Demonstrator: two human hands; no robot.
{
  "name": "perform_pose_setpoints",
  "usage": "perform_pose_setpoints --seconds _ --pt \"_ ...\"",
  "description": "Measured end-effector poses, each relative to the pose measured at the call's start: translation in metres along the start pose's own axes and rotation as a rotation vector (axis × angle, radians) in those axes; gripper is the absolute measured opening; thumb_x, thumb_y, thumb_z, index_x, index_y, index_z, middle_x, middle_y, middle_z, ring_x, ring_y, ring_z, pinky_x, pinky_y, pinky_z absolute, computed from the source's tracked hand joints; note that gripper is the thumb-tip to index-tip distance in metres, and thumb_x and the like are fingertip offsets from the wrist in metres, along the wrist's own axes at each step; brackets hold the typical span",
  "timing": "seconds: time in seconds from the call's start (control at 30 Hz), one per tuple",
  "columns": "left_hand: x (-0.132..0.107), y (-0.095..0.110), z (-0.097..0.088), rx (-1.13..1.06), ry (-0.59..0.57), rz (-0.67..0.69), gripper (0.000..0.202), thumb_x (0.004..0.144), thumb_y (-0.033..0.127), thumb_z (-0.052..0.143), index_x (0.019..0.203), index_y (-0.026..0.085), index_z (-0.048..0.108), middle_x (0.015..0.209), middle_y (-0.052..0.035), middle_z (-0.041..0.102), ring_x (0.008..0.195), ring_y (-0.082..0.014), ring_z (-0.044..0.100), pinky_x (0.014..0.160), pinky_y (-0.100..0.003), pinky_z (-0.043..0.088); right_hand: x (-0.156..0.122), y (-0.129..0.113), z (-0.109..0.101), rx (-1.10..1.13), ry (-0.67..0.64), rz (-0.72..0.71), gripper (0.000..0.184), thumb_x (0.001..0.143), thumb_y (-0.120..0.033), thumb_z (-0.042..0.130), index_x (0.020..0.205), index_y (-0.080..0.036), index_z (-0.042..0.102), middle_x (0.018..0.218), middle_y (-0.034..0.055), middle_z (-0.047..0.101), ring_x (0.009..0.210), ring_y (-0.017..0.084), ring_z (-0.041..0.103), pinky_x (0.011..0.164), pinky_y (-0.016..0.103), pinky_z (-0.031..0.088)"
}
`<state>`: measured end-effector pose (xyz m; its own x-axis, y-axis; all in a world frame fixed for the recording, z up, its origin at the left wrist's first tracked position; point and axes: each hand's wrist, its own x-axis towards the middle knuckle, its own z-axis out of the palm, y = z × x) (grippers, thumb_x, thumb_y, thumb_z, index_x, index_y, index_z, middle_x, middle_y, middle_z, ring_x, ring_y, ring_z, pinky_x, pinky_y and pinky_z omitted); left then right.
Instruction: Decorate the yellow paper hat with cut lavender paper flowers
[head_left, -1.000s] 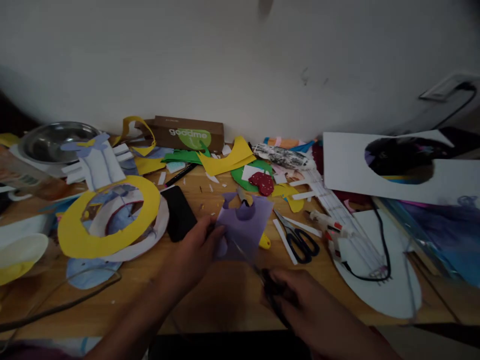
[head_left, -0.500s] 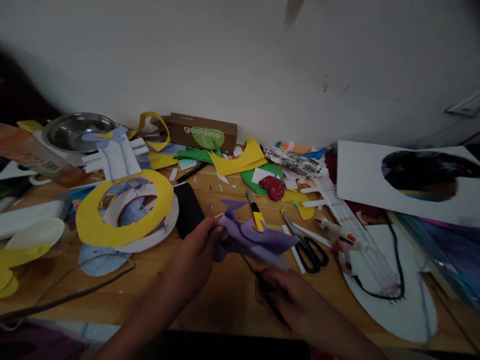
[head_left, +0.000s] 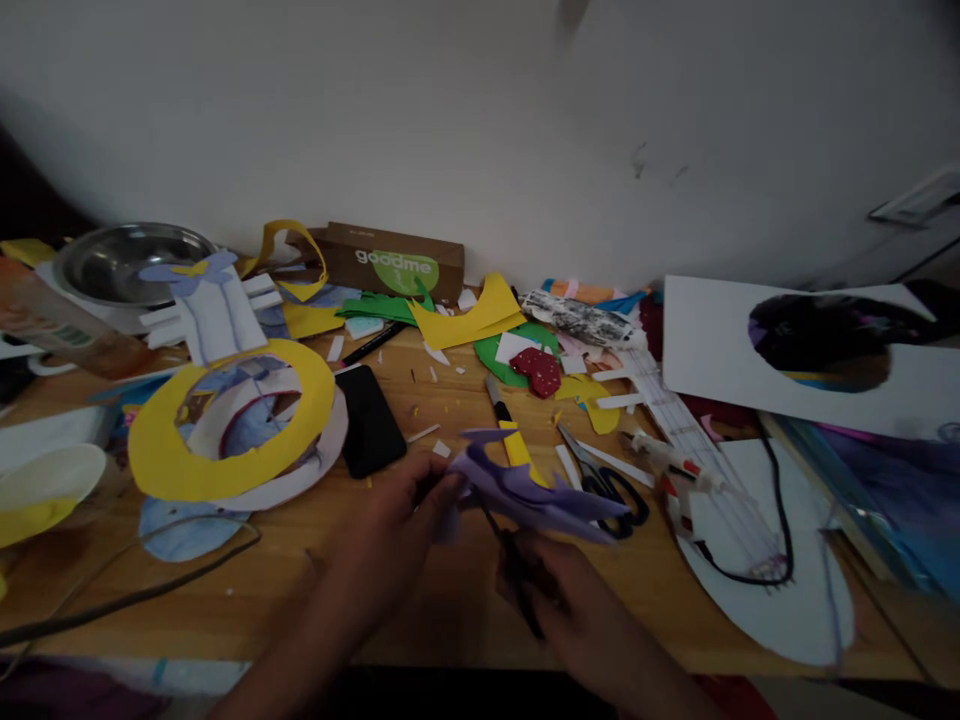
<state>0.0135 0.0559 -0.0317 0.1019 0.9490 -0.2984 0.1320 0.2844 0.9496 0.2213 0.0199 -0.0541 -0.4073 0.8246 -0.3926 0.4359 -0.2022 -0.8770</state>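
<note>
My left hand [head_left: 409, 515] pinches a piece of purple paper [head_left: 525, 492] at its left end, held above the table. The paper has jagged, curved edges and spreads out to the right. In my right hand [head_left: 551, 585] is a pair of dark-handled scissors [head_left: 517, 570], gripped by the handles. Their blades point up and left beneath the purple paper, partly hidden by it. Behind the paper lies a yellow box cutter [head_left: 517, 445]. A second pair of scissors [head_left: 619, 495] rests on the table just right of the paper.
A black phone [head_left: 371, 425] and yellow paper ring [head_left: 154, 455] lie to the left. A glue gun [head_left: 679, 460] with its black cord lies at right, near a white cut-out sheet [head_left: 701, 350]. Scraps surround a brown box [head_left: 450, 268] at the back. A metal bowl [head_left: 97, 265] stands back left.
The purple paper has turned and shifted slightly right with my left hand. My right hand and scissors stay under it, and the whole view has shifted a little.
</note>
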Motion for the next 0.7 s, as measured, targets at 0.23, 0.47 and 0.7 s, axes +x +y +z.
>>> perform_pose_setpoints --seconds 0.23,0.47,0.7 --pt "-0.001 0.007 -0.007 -0.022 -0.012 -0.027 0.035 0.091 0.051 0.055 0.08 0.02 0.065 0.075 -0.0012 0.065 0.068 -0.0153 0.055 0.063 -0.026 0.041 -0.015 0.007 0.002 0.171 -0.115 0.137 0.017 0.093 -0.032 0.049 0.095 -0.02 0.061 0.09 0.0041 0.067 0.08 0.017 0.064 0.073 0.027 0.051" --pt "0.002 -0.005 -0.005 0.087 -0.001 -0.011 0.033 0.093 0.051 0.052 0.092 0.021 0.065 0.071 0.0019 0.057 0.063 -0.0139 0.049 0.057 -0.025 0.036 -0.035 0.006 -0.006 0.05 -0.132 0.232 0.014 0.086 -0.034 0.062 0.088 -0.021 0.064 0.083 0.003 0.068 0.079 0.018 0.063 0.073 0.027 0.05" --pt "0.002 0.001 0.002 0.26 -0.046 0.016 0.031 0.097 0.048 0.045 0.092 0.023 0.063 0.072 0.0011 0.06 0.066 -0.016 0.054 0.061 -0.028 0.038 -0.03 0.005 -0.005 0.157 -0.017 0.134 0.019 0.092 -0.035 0.053 0.099 -0.021 0.063 0.099 0.0075 0.07 0.093 0.02 0.067 0.087 0.032 0.053"
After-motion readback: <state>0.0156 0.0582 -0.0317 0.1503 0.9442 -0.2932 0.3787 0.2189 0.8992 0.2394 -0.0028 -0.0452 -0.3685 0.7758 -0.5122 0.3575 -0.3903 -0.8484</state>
